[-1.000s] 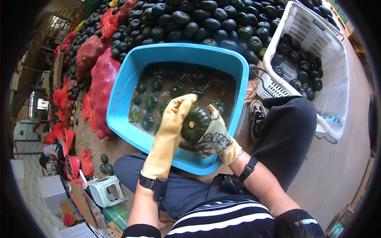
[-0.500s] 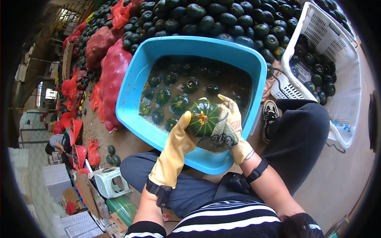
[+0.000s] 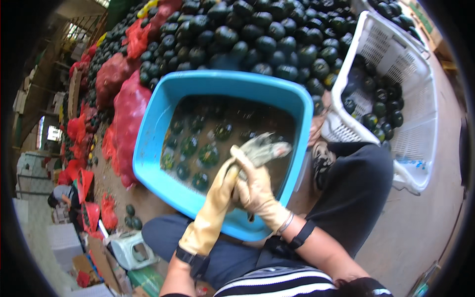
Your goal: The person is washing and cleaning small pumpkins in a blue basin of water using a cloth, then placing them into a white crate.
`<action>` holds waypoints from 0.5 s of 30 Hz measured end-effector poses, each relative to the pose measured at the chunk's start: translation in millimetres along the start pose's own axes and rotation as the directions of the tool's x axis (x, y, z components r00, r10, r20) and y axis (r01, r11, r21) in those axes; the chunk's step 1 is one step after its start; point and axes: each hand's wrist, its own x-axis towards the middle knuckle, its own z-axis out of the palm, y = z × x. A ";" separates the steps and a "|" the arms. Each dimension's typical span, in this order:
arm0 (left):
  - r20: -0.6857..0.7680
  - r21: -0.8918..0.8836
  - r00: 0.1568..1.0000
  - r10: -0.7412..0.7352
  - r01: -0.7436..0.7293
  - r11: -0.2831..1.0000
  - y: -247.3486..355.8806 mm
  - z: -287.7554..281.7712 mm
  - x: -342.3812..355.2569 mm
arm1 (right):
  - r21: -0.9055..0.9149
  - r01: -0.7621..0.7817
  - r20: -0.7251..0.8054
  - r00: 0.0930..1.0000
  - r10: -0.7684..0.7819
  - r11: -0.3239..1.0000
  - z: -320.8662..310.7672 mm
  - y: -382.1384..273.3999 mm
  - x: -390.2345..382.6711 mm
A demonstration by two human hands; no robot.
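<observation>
Head view: from my remote seat I look down on both hands, close together at mid-frame above the lower part of a blue tub (image 3: 232,75).
Grey cloth glove (image 3: 263,150): just above and right of the grip, raised over the murky water (image 3: 247,111) in the right half of the tub.
Glove's long axis: slanting from lower left, at the fingers, to a loose-looking end at upper right; I see it lying across the line of the right forearm.
Right hand (image 3: 255,187): in a yellow rubber glove, nearer to the cloth, its fingers clenched, as I judge it, around the lower-left end.
Left hand (image 3: 225,179): also rubber-gloved, pressed against the right one from the left; I cannot tell what its fingers hold, since the hands overlap.
Nearest green pumpkin (image 3: 200,181): in the tub, just left of the left hand and apart from it; others sit farther up and left in the water.
White crate (image 3: 413,166): upper right of the frame, with dark green pumpkins (image 3: 380,109) inside, well apart from both hands.
Red mesh sack (image 3: 129,121): left of the tub, near its rim.
</observation>
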 end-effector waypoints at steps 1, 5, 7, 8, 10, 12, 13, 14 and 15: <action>0.092 -0.539 0.928 -0.360 0.351 0.766 2.3 1.3 -2.9 | 0.017 -0.112 0.108 0.988 0.110 0.994 -10.6 -10.3 2.5; 0.316 0.385 0.947 0.065 -0.190 0.903 41.6 -4.4 -15.6 | 0.251 -0.636 0.172 0.771 0.613 0.730 -26.3 6.7 12.3; 0.189 0.059 0.887 -0.422 0.419 0.906 82.4 15.3 -12.0 | 0.359 -0.591 0.131 0.798 0.588 0.722 -25.2 23.3 5.2; 0.218 -0.087 0.886 -0.408 0.434 0.897 76.9 15.4 -10.4 | 0.420 -0.624 0.153 0.764 0.626 0.659 -24.9 40.3 2.6; 0.169 -0.066 0.953 -0.250 0.264 0.962 36.2 -2.1 -26.0 | 0.478 -0.656 0.174 0.723 0.668 0.585 -18.8 48.1 9.1; 0.204 -0.409 0.895 -0.398 0.447 0.796 70.1 12.3 -5.2 | 0.660 -0.566 0.153 0.745 0.649 0.495 -12.2 83.6 -2.4; 0.289 -0.729 0.804 -0.520 0.537 0.425 70.1 6.3 7.6 | 0.735 -0.518 0.137 0.746 0.652 0.438 -4.1 84.1 -1.2; 0.238 -0.656 0.755 -0.611 0.589 0.472 88.2 17.8 38.2 | 0.758 -0.546 0.138 0.669 0.730 0.357 -6.1 96.3 -2.2; 0.144 -0.681 0.682 -0.717 0.594 0.428 108.6 13.9 68.6 | 0.743 -0.572 0.175 0.668 0.723 0.348 -2.3 83.4 -1.1</action>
